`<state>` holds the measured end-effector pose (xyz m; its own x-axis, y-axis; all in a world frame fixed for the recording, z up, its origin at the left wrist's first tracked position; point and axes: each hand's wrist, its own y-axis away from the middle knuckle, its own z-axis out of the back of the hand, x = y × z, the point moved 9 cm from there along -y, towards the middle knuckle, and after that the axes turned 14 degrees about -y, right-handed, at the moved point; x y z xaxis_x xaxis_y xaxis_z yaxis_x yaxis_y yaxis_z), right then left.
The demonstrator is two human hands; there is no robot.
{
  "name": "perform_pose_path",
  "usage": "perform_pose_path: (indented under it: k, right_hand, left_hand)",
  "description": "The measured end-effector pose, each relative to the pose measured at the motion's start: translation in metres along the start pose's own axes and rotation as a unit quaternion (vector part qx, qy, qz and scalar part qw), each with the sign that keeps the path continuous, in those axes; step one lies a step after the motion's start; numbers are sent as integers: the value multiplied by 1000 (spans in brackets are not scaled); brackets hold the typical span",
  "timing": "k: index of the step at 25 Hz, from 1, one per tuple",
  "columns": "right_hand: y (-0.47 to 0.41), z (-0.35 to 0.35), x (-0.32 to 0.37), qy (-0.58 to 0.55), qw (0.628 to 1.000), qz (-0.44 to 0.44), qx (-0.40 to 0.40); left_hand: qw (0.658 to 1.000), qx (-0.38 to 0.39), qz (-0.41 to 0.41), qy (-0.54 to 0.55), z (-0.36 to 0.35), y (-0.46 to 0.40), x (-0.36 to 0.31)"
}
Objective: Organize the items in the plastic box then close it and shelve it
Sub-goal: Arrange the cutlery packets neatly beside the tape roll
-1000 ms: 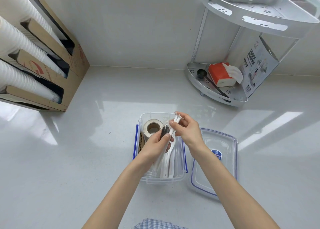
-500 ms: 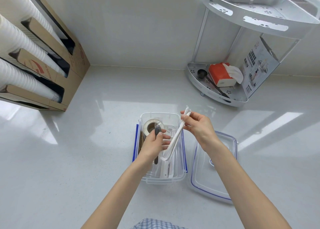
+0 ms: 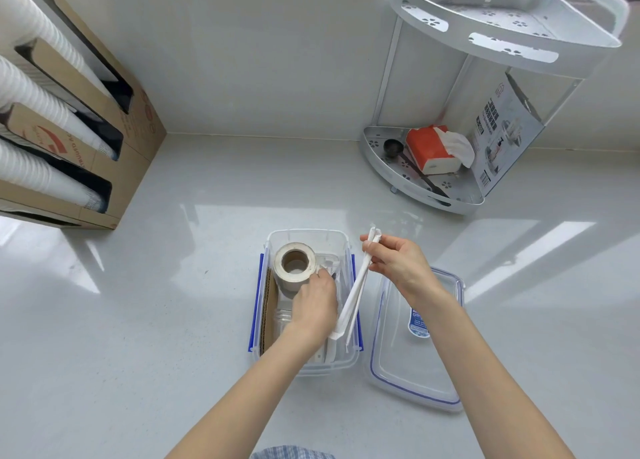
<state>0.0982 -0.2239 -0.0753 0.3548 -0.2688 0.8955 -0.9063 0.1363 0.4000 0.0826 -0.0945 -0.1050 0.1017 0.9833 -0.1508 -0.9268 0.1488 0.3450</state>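
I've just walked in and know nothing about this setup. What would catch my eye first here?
Two bare arms reach into a clear plastic box at the centre of the white counter: the left hand is down among its contents beside a roll of tape, while the right hand holds long white wrapped utensils slanting over the box's right edge. The box's lid lies off, just to the right. A white corner rack with an orange tissue pack stands at back right.

Far left on the white tabletop [image 3: 173, 320]: a cardboard cup dispenser [image 3: 114, 153] with stacks of white paper cups [image 3: 38, 112] poking out of its slots. Far right, against the wall: a white two-tier corner rack [image 3: 502, 42]. On its lower tier: a black scoop [image 3: 394, 148], an orange tissue pack [image 3: 431, 148], a printed carton [image 3: 502, 136] leaning upright.
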Motion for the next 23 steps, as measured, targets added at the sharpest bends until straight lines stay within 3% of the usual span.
perform_pose_path:
  k: [9, 15, 18, 21, 23]
  right_hand:
    - [1, 4, -1, -10, 1000, -12, 1]
    - [3, -2, 1, 50, 999, -6, 7]
    - [5, -8, 2, 62, 998, 0, 19]
    - [5, -21, 6, 76, 996, 12, 36]
    - [4, -34, 7, 133, 990, 30, 43]
  left_hand:
    - [999, -32, -11, 0, 9, -8, -1]
    - [996, -72, -24, 47, 36, 4, 5]
    - [985, -96, -9, 146, 50, 8, 17]
    - [948, -102, 33, 301, 52, 8, 41]
    - [931, -113, 68, 342, 53, 9, 61]
